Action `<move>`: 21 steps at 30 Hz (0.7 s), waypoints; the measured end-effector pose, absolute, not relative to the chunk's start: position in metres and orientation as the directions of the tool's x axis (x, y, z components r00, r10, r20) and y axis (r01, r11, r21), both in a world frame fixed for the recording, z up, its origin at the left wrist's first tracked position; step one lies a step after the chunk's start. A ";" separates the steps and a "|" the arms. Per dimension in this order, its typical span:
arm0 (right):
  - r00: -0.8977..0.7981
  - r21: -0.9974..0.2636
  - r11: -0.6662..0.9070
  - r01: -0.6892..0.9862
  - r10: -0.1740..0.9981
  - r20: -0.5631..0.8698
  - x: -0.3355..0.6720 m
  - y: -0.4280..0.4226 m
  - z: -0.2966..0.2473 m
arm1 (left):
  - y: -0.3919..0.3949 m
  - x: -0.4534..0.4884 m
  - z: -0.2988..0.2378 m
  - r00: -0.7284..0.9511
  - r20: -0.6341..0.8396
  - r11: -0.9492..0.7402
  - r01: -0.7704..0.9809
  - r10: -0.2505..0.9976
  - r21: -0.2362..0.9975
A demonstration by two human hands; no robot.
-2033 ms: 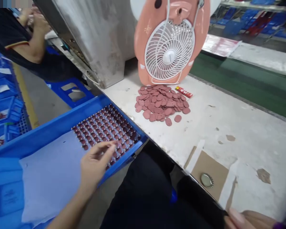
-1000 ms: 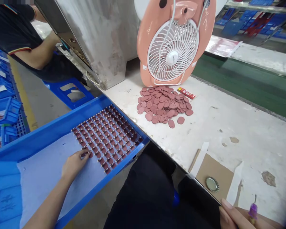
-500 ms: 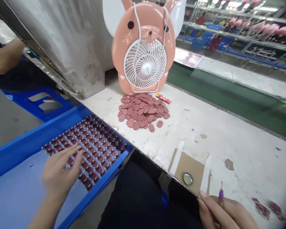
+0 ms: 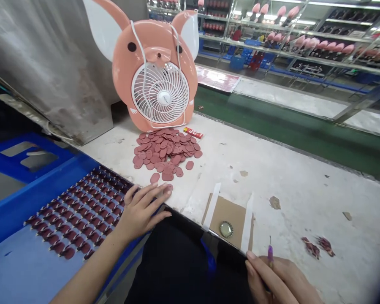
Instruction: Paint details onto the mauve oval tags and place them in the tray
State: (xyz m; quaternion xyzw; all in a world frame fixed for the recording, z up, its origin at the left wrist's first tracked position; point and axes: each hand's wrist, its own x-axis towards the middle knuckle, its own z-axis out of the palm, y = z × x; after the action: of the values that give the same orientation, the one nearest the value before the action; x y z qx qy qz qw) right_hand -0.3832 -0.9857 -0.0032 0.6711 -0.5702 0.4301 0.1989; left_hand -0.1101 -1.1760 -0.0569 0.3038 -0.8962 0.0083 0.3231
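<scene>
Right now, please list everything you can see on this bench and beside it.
pig-shaped fan: one, pink with white grille, back of bench
oval pieces: loose pile, dusty red, before the fan
small pack: one, red, right of the pile
tray: one, blue, left of bench
rows of pieces: many, dark red, in the tray
bottle cap: one, silvery, on taped cardboard
scraps: two, dark red, bench's right side
purple tool: one, in right hand
left hand: one, open, over tray's near corner
right hand: one, closed around purple tool
</scene>
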 end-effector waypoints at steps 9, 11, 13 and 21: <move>-0.005 -0.506 -0.432 -0.746 -0.757 0.654 -0.373 -1.011 0.008 | -1.128 -0.160 -0.031 -0.418 0.682 0.760 -0.032 -0.599 0.649; 0.002 -0.562 -0.460 -0.687 -0.775 0.632 -0.367 -1.015 0.012 | -1.107 -0.176 -0.021 -0.422 0.528 0.502 0.182 -0.737 0.845; -0.005 -0.568 -0.471 -0.675 -0.767 0.642 -0.362 -1.017 0.012 | -1.088 -0.190 -0.015 -0.414 0.293 0.189 0.274 -0.862 0.943; 0.035 -0.393 -0.408 -0.824 -0.729 0.684 -0.361 -1.009 0.003 | -1.066 -0.216 -0.006 -0.406 -0.505 -0.642 0.369 -0.762 0.672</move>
State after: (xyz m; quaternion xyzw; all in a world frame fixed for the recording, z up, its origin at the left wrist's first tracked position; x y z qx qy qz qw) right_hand -0.3606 -1.0094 0.0033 0.7172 -0.5412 0.4356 0.0545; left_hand -0.2165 -1.0660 -0.0061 0.4167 -0.2358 -0.8046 0.3513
